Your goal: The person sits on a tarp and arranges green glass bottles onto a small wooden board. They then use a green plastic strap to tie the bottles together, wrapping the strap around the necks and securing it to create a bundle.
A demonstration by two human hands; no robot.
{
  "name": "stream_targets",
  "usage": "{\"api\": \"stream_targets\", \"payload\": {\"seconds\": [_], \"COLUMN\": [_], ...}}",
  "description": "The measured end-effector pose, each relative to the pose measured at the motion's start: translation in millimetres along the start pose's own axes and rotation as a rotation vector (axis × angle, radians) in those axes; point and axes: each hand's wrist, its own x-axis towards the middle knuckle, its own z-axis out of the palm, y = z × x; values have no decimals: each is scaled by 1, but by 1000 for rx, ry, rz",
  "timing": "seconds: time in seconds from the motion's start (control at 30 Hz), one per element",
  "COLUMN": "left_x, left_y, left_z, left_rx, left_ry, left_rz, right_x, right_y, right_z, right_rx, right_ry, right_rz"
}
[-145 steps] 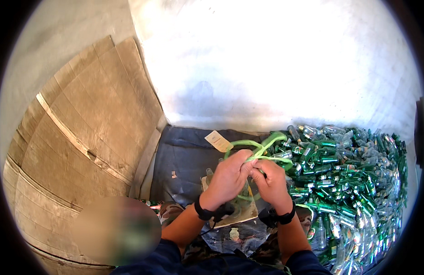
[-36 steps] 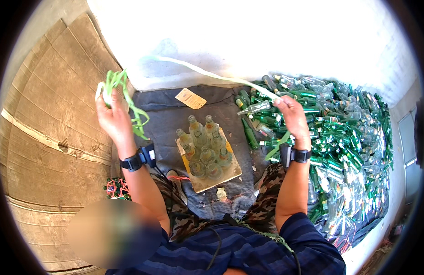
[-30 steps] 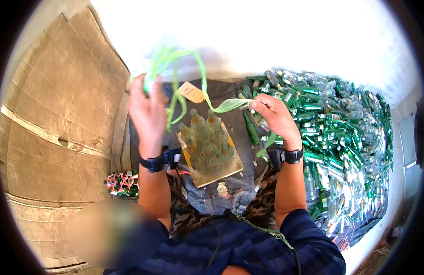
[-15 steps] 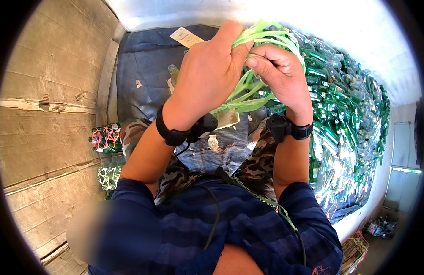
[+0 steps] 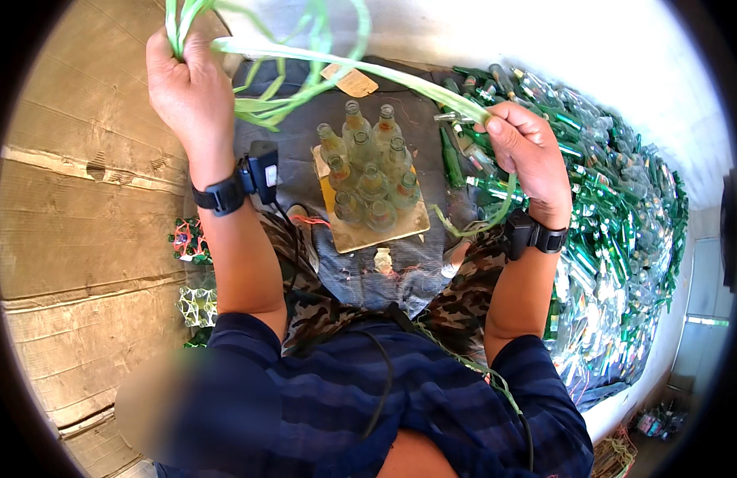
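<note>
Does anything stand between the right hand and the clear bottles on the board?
In this view, a green glass bottle lies between the right hand and the clear glass bottles, but low on the dark mat, so it probably doesn't obstruct.

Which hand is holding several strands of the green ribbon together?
The left hand: it grips a bunch of green ribbon, whereas the right hand pinches only one strand.

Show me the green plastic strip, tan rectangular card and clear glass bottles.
Green plastic strip point(image 5: 384, 72), head view: stretched span.
Tan rectangular card point(image 5: 354, 84), head view: middle.
Clear glass bottles point(image 5: 372, 186), head view: a middle bottle's body.
</note>
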Motion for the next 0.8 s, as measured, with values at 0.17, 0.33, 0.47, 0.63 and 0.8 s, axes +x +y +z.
{"api": "stream_targets", "payload": {"seconds": [0.17, 0.33, 0.47, 0.63, 0.8], "left_x": [7, 8, -12, -21, -51], "left_y": [-55, -162, -252, -133, -53], "left_z": [-12, -35, -49, -21, 8], "left_rx": [448, 851, 974, 250, -491], "left_ry": [-35, -634, -1047, -937, -1514], "left_rz": [-254, -365, -372, -337, -485], "right_x": [3, 7, 14, 23, 34], "right_y": [7, -16, -16, 7, 27], "right_z": [3, 41, 82, 119, 128], "right_rx": [-43, -221, -264, -303, -284], "right_ry": [-75, -289, -500, -518, -418], "right_rz": [130, 173, 157, 64, 26]}}
